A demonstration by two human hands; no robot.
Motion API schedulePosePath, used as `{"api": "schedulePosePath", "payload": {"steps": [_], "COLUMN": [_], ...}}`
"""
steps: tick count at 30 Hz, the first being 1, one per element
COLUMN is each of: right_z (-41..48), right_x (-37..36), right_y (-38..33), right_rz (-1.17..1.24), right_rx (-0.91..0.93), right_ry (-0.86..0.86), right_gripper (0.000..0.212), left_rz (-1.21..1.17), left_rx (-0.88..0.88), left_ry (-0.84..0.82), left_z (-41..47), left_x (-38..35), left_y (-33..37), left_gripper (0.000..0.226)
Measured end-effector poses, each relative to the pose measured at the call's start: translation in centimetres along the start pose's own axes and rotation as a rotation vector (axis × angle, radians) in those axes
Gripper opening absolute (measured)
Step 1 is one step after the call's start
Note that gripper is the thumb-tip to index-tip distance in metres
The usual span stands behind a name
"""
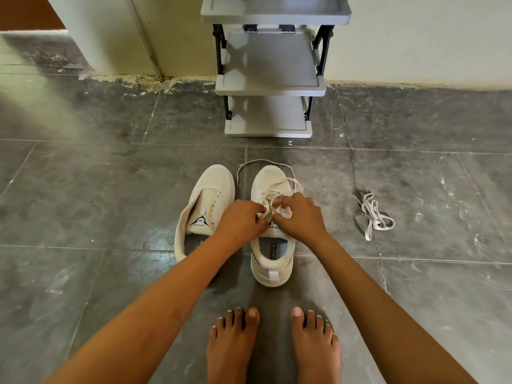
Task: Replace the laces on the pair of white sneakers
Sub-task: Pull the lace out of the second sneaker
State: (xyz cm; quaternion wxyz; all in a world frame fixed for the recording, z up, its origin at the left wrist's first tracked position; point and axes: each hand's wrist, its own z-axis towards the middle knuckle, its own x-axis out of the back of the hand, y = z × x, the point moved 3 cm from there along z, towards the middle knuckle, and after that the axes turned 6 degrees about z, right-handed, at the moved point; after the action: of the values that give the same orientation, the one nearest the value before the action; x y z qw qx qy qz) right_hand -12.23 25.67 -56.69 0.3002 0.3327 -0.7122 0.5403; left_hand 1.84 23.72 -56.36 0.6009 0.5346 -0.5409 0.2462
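Left hand (pixel 241 220) and right hand (pixel 300 217) fingers pinch the lace (pixel 273 194), best eased flat and evenly through the sneaker (pixel 273 270).

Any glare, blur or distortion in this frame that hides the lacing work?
Head view: soft, even light. There is a faint sheen on the floor tile beside the unlaced sneaker. Wide-angle bowing curves the grout lines. The left hand, right hand and the lace they pinch are only slightly soft.

Left hand (pixel 241 221), right hand (pixel 300 217) and arms (pixel 155 300) bare. Feet (pixel 231 353) bare at 6 o'clock, toenails (pixel 252 312) short, pale.
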Motion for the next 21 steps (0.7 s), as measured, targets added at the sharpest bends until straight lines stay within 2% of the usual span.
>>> {"api": "schedulePosePath", "payload": {"steps": [3, 5, 7, 8, 11, 13, 15, 16, 19, 21], "right_z": [0.1, 0.5, 0.9, 0.9, 0.5, 0.3, 0.4, 0.6, 0.6, 0.3], "right_x": [0.0, 0.1, 0.6, 1.1, 3.1, 4.1, 4.1, 3.8, 1.8, 0.7], "right_y": [-0.7, -1.3, -1.8, -2.1, -3.2, -3.4, -2.9, -2.4, -1.0, -1.2], "right_rz": [-0.179, -0.300, -0.244, -0.061, 0.782, 0.930, 0.834, 0.698, 0.032, -0.210], "right_rx": [0.092, 0.123, 0.111, 0.091, 0.061, 0.083, 0.072, 0.052, 0.056, 0.121], "right_ry": [0.176, 0.186, 0.151, 0.143, 0.142, 0.189, 0.199, 0.176, 0.015, -0.002], "right_gripper": [0.029, 0.027, 0.025, 0.022, 0.009, 0.008, 0.012, 0.016, 0.033, 0.035], "left_rz": [-0.005, -0.003, 0.011, 0.016, -0.002, 0.003, 0.013, 0.015, 0.019, 0.023], "left_rx": [0.004, -0.001, -0.010, -0.014, -0.011, -0.014, -0.015, -0.018, -0.018, -0.014], "left_ry": [-0.001, 0.009, 0.008, 0.003, -0.014, -0.018, -0.016, -0.015, -0.006, 0.004], "left_z": [0.0, 0.0, 0.0, 0.0, 0.0, 0.0, -0.1, -0.1, -0.1, -0.1], "left_x": [0.0, 0.0, 0.0, 0.0, 0.0, 0.1, 0.2, 0.2, 0.2, 0.2], "left_y": [-0.1, -0.1, 0.0, 0.0, -0.1, 0.0, 0.0, 0.0, 0.1, 0.1], "left_gripper": [0.038, 0.034, 0.033, 0.033, 0.040, 0.043, 0.042, 0.041, 0.034, 0.032]}}
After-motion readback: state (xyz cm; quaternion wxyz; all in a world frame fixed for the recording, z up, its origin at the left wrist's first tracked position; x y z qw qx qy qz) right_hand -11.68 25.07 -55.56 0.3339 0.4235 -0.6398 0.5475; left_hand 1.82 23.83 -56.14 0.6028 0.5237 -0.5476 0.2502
